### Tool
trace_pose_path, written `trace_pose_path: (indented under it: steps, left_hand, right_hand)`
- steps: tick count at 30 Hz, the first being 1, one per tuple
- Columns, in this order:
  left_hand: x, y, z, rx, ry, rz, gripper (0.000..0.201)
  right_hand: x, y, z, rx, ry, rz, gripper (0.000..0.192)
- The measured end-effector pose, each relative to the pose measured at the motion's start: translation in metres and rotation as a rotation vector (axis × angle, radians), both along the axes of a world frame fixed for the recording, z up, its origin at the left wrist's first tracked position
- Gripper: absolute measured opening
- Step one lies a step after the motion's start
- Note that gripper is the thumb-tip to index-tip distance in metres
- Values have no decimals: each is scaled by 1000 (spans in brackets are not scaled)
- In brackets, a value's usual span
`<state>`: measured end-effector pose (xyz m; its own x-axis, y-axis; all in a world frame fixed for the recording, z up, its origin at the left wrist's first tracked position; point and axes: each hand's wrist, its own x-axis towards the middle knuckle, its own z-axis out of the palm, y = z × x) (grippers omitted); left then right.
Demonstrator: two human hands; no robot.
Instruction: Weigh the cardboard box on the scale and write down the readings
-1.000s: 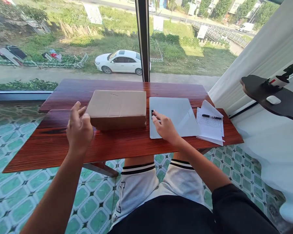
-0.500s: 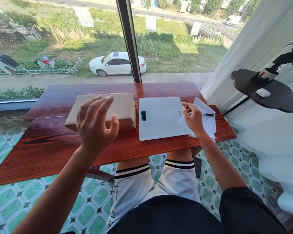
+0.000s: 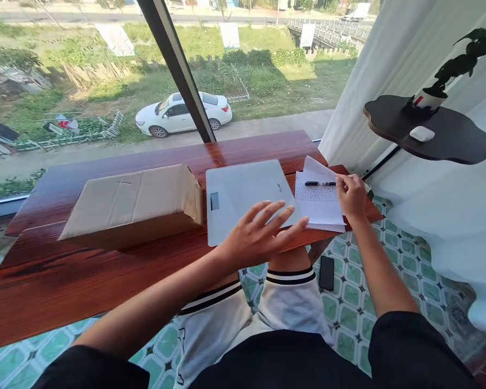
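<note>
Head view shows the right hand [image 3: 351, 195] pinching the pen [image 3: 321, 183] lying on loose papers [image 3: 319, 202] at the worktop's [image 3: 85, 270] right end, a light, stiff, likely slippery thing best gripped mid-barrel, while the left hand [image 3: 259, 237] hovers open over the scale [image 3: 243, 194].

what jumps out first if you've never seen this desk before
The brown cardboard box lying on the left of the red wooden table, with a flat white scale beside it. The left hand hovers open over the scale's near edge, while the right hand rests on the papers by a black pen at the right end.
</note>
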<state>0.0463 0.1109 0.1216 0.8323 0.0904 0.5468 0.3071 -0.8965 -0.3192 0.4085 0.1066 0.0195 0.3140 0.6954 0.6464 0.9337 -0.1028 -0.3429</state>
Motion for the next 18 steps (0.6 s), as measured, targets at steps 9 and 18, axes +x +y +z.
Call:
trace_pose_path:
  steps: [9,18]
  left_hand:
    - [118,-25,-51,-83,256,-258,46]
    - [175,-18,-77,-246,297,-194,27]
  right_hand:
    - [0,-6,-15,-203,-79,-9,38]
    - [-9,-8,-7,-199,41,22,15]
